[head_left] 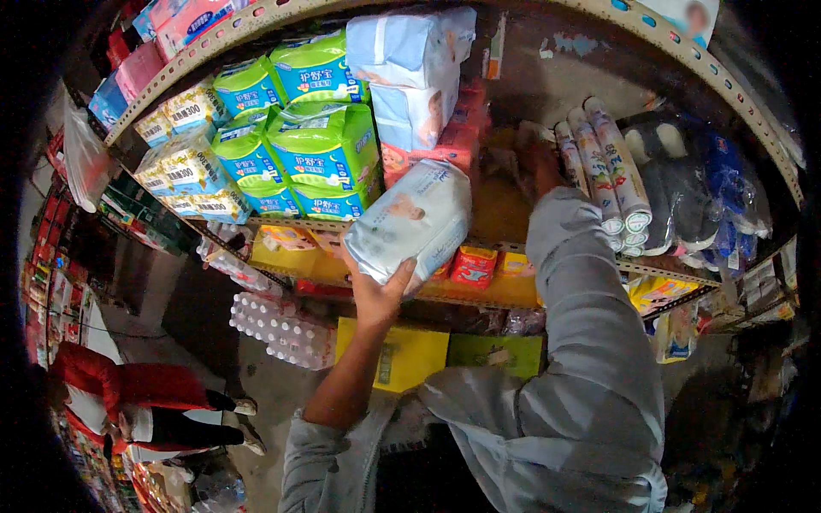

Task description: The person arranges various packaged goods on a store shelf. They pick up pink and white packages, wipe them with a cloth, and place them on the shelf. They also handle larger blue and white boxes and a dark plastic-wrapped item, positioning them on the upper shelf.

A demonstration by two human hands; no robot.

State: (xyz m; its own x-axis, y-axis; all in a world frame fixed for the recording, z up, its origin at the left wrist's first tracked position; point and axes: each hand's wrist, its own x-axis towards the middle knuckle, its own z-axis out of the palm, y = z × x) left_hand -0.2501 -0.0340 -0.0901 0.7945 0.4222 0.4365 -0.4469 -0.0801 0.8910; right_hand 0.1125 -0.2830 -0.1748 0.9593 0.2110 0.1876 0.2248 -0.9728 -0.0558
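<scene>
The left hand (379, 295) grips the pack (410, 221) before the shelf (501, 209); whether the right hand (540, 162) grips anything, I cannot tell. Probably light, soft and slick-filmed: best cradled from beneath.

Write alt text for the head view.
A left hand holds a pale soft pack at a shelf, while the blurred right hand reaches in beside long wrapped rolls. Green packs stand stacked to the left.
</scene>
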